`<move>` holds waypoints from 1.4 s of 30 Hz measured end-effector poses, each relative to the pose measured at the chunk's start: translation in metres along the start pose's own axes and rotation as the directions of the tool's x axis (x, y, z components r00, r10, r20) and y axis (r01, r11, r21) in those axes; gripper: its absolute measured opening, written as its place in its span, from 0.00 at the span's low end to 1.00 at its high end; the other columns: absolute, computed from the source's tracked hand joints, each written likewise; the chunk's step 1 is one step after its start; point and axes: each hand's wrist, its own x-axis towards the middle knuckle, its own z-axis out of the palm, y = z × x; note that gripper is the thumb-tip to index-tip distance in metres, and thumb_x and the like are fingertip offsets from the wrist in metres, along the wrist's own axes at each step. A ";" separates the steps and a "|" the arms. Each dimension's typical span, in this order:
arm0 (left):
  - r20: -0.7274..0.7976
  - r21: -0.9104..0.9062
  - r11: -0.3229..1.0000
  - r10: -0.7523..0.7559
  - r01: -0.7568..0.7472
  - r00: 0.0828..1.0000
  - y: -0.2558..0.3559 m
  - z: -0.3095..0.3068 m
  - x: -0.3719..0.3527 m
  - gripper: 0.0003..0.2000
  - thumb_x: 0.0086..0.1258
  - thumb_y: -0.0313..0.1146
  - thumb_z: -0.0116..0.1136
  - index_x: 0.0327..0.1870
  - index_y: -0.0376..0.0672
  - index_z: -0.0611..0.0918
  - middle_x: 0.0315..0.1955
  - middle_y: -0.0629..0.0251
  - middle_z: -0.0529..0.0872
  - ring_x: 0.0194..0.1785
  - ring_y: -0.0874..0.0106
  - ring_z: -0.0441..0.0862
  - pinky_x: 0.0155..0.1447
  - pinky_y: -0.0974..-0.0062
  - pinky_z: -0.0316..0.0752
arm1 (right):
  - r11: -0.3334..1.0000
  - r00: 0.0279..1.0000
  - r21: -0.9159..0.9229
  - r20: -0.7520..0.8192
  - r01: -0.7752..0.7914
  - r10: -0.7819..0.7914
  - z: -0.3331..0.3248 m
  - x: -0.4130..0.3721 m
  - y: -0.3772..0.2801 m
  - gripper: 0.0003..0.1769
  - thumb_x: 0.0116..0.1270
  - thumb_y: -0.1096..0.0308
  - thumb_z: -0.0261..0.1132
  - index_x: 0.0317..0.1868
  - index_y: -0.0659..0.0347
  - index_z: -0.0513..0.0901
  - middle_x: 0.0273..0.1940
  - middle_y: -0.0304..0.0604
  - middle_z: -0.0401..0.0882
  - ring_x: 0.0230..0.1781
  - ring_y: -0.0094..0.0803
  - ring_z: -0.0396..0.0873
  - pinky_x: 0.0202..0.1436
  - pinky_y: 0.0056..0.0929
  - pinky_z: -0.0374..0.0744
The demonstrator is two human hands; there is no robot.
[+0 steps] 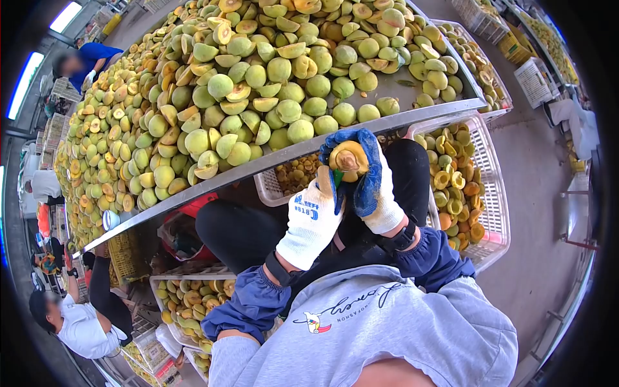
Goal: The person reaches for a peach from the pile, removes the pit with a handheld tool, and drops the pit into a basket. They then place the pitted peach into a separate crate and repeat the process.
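My left hand and my right hand meet just below the table edge, both in white knit gloves with blue coating. A cut peach half sits between them, its brownish stone showing in the middle. The fingers of my right hand curl round the fruit. My left hand is closed beside it, thumb pointing up, and a bit of a green tool handle shows there; the rest of the tool is hidden. Just beyond, the metal table bears a big heap of green-yellow peaches, many halved.
A white crate of hollowed peach halves stands right of my legs. Under the table edge is a crate of stones and scraps. Another crate of halves stands lower left. People work at the left; another person is far right.
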 end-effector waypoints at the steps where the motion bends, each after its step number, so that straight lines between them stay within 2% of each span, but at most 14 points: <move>1: 0.027 -0.010 1.000 -0.010 0.010 1.000 0.000 -0.001 -0.001 0.21 0.61 0.29 0.62 0.53 0.34 0.70 0.27 0.51 0.81 0.28 0.51 0.81 0.31 0.59 0.75 | 1.000 0.999 0.002 -0.030 -0.011 0.011 0.001 -0.001 0.000 0.19 0.75 0.55 0.53 0.47 0.65 0.77 0.41 0.42 0.81 0.41 0.28 0.79 0.51 0.26 0.77; 4: 0.086 -0.066 0.997 -0.028 0.034 0.996 0.000 -0.004 -0.001 0.22 0.60 0.29 0.62 0.53 0.33 0.70 0.26 0.50 0.80 0.29 0.51 0.81 0.32 0.59 0.75 | 0.902 0.985 -0.397 0.091 0.171 -0.146 -0.004 -0.002 -0.001 0.20 0.75 0.55 0.53 0.49 0.66 0.76 0.43 0.44 0.81 0.42 0.31 0.80 0.51 0.28 0.78; 12: 0.115 -0.387 0.922 0.025 0.021 0.993 -0.016 0.003 -0.002 0.23 0.60 0.28 0.61 0.55 0.31 0.70 0.25 0.49 0.79 0.29 0.48 0.79 0.32 0.61 0.73 | 0.985 0.987 -0.145 -0.118 0.088 -0.105 -0.002 0.006 0.009 0.18 0.74 0.57 0.54 0.44 0.66 0.78 0.39 0.44 0.82 0.35 0.29 0.81 0.42 0.26 0.81; 15: -0.074 -0.213 0.946 0.233 -0.243 0.970 -0.018 0.002 0.002 0.18 0.64 0.29 0.59 0.52 0.35 0.71 0.22 0.56 0.79 0.21 0.57 0.77 0.26 0.66 0.72 | 0.983 0.994 -0.164 -0.067 0.080 -0.092 0.000 0.018 0.009 0.19 0.74 0.56 0.55 0.39 0.66 0.80 0.36 0.44 0.83 0.32 0.28 0.82 0.36 0.24 0.81; 16: 0.233 -0.505 0.841 -0.084 0.195 0.969 -0.004 -0.016 0.010 0.14 0.66 0.30 0.58 0.50 0.38 0.71 0.21 0.62 0.77 0.18 0.65 0.74 0.23 0.70 0.70 | 0.983 0.989 -0.157 -0.090 0.099 -0.114 0.000 0.019 0.011 0.19 0.75 0.57 0.54 0.38 0.66 0.81 0.34 0.44 0.83 0.30 0.28 0.81 0.35 0.24 0.81; 17: 0.591 -0.581 0.521 -0.259 0.626 0.764 0.004 -0.025 0.014 0.11 0.69 0.32 0.57 0.48 0.41 0.72 0.21 0.67 0.76 0.15 0.73 0.71 0.19 0.75 0.68 | 0.982 0.984 -0.150 -0.118 0.113 -0.131 -0.002 0.018 0.014 0.20 0.75 0.57 0.54 0.37 0.66 0.81 0.31 0.43 0.83 0.28 0.28 0.81 0.34 0.24 0.81; 22: 0.729 -0.667 0.126 -0.091 0.734 0.678 -0.021 -0.023 0.017 0.09 0.70 0.35 0.57 0.45 0.43 0.73 0.20 0.73 0.73 0.16 0.82 0.69 0.17 0.82 0.65 | 0.954 0.981 -0.270 -0.106 0.130 -0.164 -0.009 0.020 0.024 0.23 0.77 0.56 0.50 0.36 0.67 0.81 0.30 0.43 0.83 0.27 0.28 0.81 0.33 0.25 0.80; 24: 0.628 -0.526 0.607 -0.194 0.595 0.753 -0.020 -0.020 0.016 0.10 0.70 0.35 0.58 0.47 0.41 0.75 0.23 0.71 0.77 0.18 0.81 0.72 0.20 0.80 0.68 | 0.980 0.994 -0.200 -0.099 0.019 -0.040 -0.007 0.024 0.019 0.24 0.77 0.53 0.49 0.39 0.67 0.80 0.32 0.44 0.83 0.30 0.31 0.81 0.38 0.28 0.81; 27: 0.493 -0.527 0.805 0.027 0.274 0.870 -0.038 -0.012 0.003 0.14 0.66 0.33 0.62 0.50 0.40 0.77 0.30 0.62 0.82 0.25 0.72 0.78 0.28 0.73 0.74 | 0.986 0.985 -0.017 -0.033 -0.167 0.167 -0.003 0.021 0.008 0.23 0.76 0.53 0.50 0.42 0.67 0.79 0.36 0.47 0.83 0.33 0.33 0.81 0.41 0.30 0.81; 28: 0.135 -0.074 0.873 0.487 -0.482 0.863 -0.043 -0.007 0.001 0.18 0.62 0.32 0.64 0.52 0.40 0.78 0.38 0.52 0.82 0.32 0.63 0.79 0.36 0.67 0.76 | 0.985 0.984 -0.022 -0.035 -0.174 0.173 -0.005 0.021 0.010 0.23 0.76 0.53 0.50 0.42 0.67 0.79 0.36 0.47 0.83 0.33 0.33 0.81 0.41 0.30 0.81; 29: 0.133 -0.077 0.876 0.482 -0.476 0.866 -0.040 0.000 -0.006 0.18 0.62 0.32 0.64 0.52 0.40 0.78 0.38 0.52 0.82 0.32 0.63 0.79 0.36 0.67 0.76 | 0.994 0.997 -0.074 0.004 -0.079 0.080 -0.008 0.021 0.014 0.24 0.76 0.53 0.50 0.41 0.68 0.80 0.35 0.47 0.83 0.33 0.33 0.81 0.41 0.29 0.81; 33: 0.108 -0.181 0.983 -0.004 0.023 0.994 -0.014 -0.008 0.001 0.13 0.61 0.32 0.62 0.45 0.40 0.78 0.30 0.49 0.79 0.36 0.53 0.78 0.39 0.59 0.73 | 0.971 0.994 -0.229 -0.071 0.071 -0.089 -0.005 0.022 0.020 0.26 0.76 0.52 0.50 0.37 0.68 0.81 0.33 0.46 0.83 0.30 0.31 0.81 0.38 0.27 0.80; 35: 0.667 -0.535 0.555 -0.185 0.637 0.722 -0.021 -0.021 0.012 0.16 0.68 0.35 0.60 0.53 0.40 0.72 0.25 0.66 0.78 0.20 0.74 0.74 0.23 0.75 0.71 | 0.920 0.983 -0.357 -0.026 0.160 -0.181 0.002 0.021 0.015 0.27 0.76 0.52 0.50 0.35 0.69 0.81 0.30 0.46 0.83 0.28 0.30 0.81 0.36 0.26 0.80; 42: 0.789 -0.583 -0.134 0.141 0.801 0.598 -0.032 -0.026 0.018 0.09 0.72 0.37 0.57 0.41 0.44 0.73 0.19 0.74 0.70 0.15 0.81 0.66 0.16 0.81 0.61 | 0.905 0.996 -0.416 -0.012 -0.090 0.093 -0.002 0.033 0.003 0.27 0.76 0.52 0.50 0.30 0.69 0.79 0.25 0.46 0.80 0.22 0.30 0.78 0.29 0.26 0.77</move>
